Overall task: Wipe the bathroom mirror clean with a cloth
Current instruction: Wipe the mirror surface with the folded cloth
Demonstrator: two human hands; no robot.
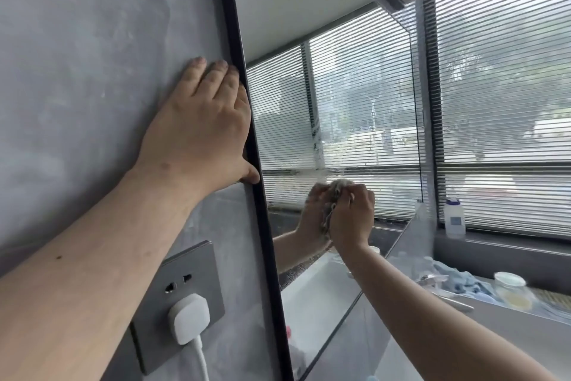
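A right hand (352, 214) clenched a crumpled grey cloth (338, 187) against the lower glass of the bathroom mirror (340, 87). The left hand (200, 124) lay flat, fingers straight, on the grey wall (77, 71) just beside the mirror, thumb touching its black frame (238, 56).

Two hands: left hand (200, 121), right hand (352, 214). One cloth (338, 187), one mirror (340, 87). At left, one socket plate (185, 275) with one plug (189, 317). Far right, one bottle (454, 220); near right, one jar (513, 291) and one blue towel (460, 280).
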